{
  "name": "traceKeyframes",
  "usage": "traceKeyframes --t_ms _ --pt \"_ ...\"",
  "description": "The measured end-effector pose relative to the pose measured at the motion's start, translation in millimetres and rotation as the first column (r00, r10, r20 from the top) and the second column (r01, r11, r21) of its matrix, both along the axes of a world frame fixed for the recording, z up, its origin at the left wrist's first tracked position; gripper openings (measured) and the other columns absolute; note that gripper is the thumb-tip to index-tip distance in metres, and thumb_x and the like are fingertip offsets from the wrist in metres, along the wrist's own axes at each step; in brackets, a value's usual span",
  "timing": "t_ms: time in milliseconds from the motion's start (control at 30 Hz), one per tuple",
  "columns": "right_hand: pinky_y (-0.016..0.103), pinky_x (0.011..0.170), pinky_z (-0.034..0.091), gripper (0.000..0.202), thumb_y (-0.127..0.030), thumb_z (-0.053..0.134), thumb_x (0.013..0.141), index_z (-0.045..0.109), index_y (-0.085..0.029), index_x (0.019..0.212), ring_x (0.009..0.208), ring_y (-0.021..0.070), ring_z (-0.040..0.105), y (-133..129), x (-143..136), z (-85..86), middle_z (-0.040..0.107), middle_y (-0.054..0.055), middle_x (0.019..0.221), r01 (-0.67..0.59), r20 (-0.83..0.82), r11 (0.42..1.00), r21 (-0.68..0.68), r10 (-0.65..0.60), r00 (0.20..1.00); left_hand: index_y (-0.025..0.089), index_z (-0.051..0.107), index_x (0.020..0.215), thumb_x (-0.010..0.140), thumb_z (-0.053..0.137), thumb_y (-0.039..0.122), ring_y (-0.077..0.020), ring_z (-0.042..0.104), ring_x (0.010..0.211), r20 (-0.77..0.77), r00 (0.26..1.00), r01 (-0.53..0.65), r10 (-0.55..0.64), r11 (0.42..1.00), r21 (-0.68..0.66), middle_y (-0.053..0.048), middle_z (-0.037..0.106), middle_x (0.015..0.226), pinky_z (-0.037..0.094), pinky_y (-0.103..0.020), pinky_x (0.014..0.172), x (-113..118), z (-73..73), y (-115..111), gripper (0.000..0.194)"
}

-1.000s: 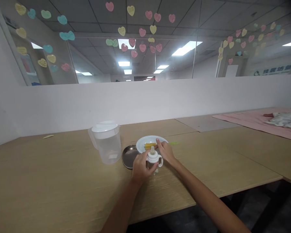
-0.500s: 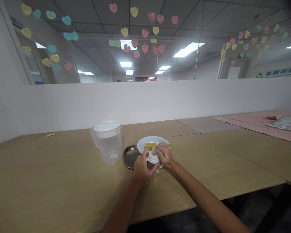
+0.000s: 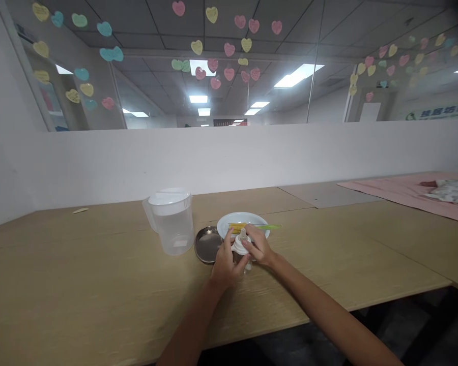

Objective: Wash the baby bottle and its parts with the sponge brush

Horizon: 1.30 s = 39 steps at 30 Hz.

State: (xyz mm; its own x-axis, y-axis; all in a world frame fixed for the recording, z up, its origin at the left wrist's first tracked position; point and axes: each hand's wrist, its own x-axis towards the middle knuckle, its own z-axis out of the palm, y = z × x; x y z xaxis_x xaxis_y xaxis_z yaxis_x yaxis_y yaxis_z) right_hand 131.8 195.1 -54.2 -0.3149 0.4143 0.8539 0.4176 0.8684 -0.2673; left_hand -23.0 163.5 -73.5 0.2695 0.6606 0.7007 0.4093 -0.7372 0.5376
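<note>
A baby bottle [image 3: 239,247] with a white collar and a clear teat stands upright between my two hands, its lower body partly hidden. My left hand [image 3: 227,263] is wrapped round the bottle's body from the left. From the right, my right hand [image 3: 260,246] grips the white collar just below the teat. Behind them lies a white plate [image 3: 223,221] holding a yellow-bristled brush [image 3: 236,226] with a green handle that juts past the rim. A round dark metal dish [image 3: 207,245] rests just left of my left hand.
A clear plastic jug [image 3: 175,223] with a white lid stands left of the dish. On the far right lies a pink cloth [image 3: 400,195] with a patterned bundle [image 3: 452,191] on it. A white wall [image 3: 229,157] bounds the wooden table [image 3: 99,274] at the back.
My right hand has shifted slightly, its thumb and fingers now lower round the bottle's collar. My left hand keeps its hold on the body. The view has moved a little.
</note>
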Motion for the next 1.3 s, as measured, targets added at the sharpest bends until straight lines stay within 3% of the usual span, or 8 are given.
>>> traceKeyframes --t_ms 167,300,433,533,733,967,1100,1300 --pt "0.035 0.068 0.040 0.036 -0.042 0.031 0.092 0.056 -0.020 0.077 0.069 0.0195 0.048 -3 2 3.8 0.054 0.005 0.070 -0.086 0.015 0.996 -0.022 0.087 0.996 0.014 0.023 0.138 0.080 0.058 0.033 -0.0259 0.059 0.104 -0.012 1.000 0.003 -0.003 1.000 0.009 -0.014 0.061 0.113 0.046 -0.042 0.090 -1 1.6 -1 0.071" --pt "0.037 0.077 0.043 0.036 -0.040 0.033 0.091 0.061 -0.018 0.103 0.084 0.0217 0.055 2 7 2.4 0.063 0.009 0.091 -0.106 0.020 0.993 -0.053 0.107 0.994 0.014 0.026 0.136 0.078 0.060 0.032 -0.0252 0.061 0.102 -0.005 1.000 -0.023 0.023 0.999 0.024 -0.013 0.062 0.111 0.047 -0.040 0.089 -1 2.4 -1 0.070" --pt "0.037 0.080 0.044 0.041 -0.033 0.038 0.089 0.053 -0.016 0.124 0.084 0.0215 0.058 12 18 -0.5 0.065 0.008 0.090 0.068 -0.017 0.996 -0.061 -0.069 0.997 0.013 0.027 0.135 0.077 0.061 0.033 -0.0256 0.061 0.102 -0.020 0.998 -0.058 0.059 0.998 0.036 -0.014 0.062 0.111 0.047 -0.040 0.088 -1 1.5 0 0.070" --pt "0.036 0.077 0.046 0.039 -0.031 0.039 0.089 0.055 -0.016 0.121 0.078 0.0204 0.059 15 21 -1.4 0.065 0.007 0.083 0.200 -0.076 0.977 -0.073 -0.205 0.976 0.014 0.028 0.134 0.076 0.061 0.034 -0.0259 0.060 0.101 -0.032 0.996 -0.084 0.085 0.996 0.035 -0.014 0.062 0.109 0.046 -0.041 0.088 0 1.0 1 0.070" --pt "0.037 0.075 0.047 0.039 -0.033 0.044 0.086 0.054 -0.017 0.120 0.082 0.0213 0.059 4 8 -3.6 0.065 0.009 0.094 0.038 -0.083 0.992 0.122 -0.028 0.996 0.014 0.029 0.133 0.076 0.060 0.034 -0.0254 0.060 0.101 -0.031 0.996 -0.087 0.087 0.996 0.025 -0.013 0.061 0.111 0.047 -0.039 0.087 1 2.3 -1 0.067" --pt "0.036 0.071 0.049 0.030 -0.026 0.040 0.088 0.055 -0.019 0.113 0.078 0.0205 0.060 13 16 -11.6 0.064 0.009 0.093 0.167 -0.238 0.980 0.109 -0.137 0.961 0.015 0.029 0.133 0.075 0.062 0.034 -0.0259 0.060 0.102 -0.019 0.997 -0.077 0.078 0.997 0.017 -0.013 0.061 0.112 0.046 -0.039 0.088 1 0.0 2 0.069" --pt "0.035 0.069 0.049 0.029 -0.029 0.038 0.089 0.057 -0.018 0.107 0.077 0.0206 0.061 7 9 -12.1 0.065 0.008 0.087 0.125 -0.199 0.984 0.130 -0.098 0.975 0.014 0.028 0.133 0.076 0.061 0.034 -0.0255 0.060 0.101 -0.029 0.997 -0.066 0.066 0.998 0.020 -0.013 0.061 0.112 0.047 -0.039 0.087 1 0.0 2 0.069" --pt "0.037 0.073 0.051 0.034 -0.035 0.055 0.080 0.055 -0.018 0.110 0.086 0.0243 0.064 -5 -4 -9.7 0.066 0.011 0.099 0.100 -0.114 0.982 0.161 -0.082 0.990 0.015 0.029 0.133 0.075 0.059 0.028 -0.0247 0.060 0.103 -0.034 0.997 -0.070 0.071 0.997 0.031 -0.013 0.061 0.114 0.047 -0.037 0.088 2 1.5 0 0.067"
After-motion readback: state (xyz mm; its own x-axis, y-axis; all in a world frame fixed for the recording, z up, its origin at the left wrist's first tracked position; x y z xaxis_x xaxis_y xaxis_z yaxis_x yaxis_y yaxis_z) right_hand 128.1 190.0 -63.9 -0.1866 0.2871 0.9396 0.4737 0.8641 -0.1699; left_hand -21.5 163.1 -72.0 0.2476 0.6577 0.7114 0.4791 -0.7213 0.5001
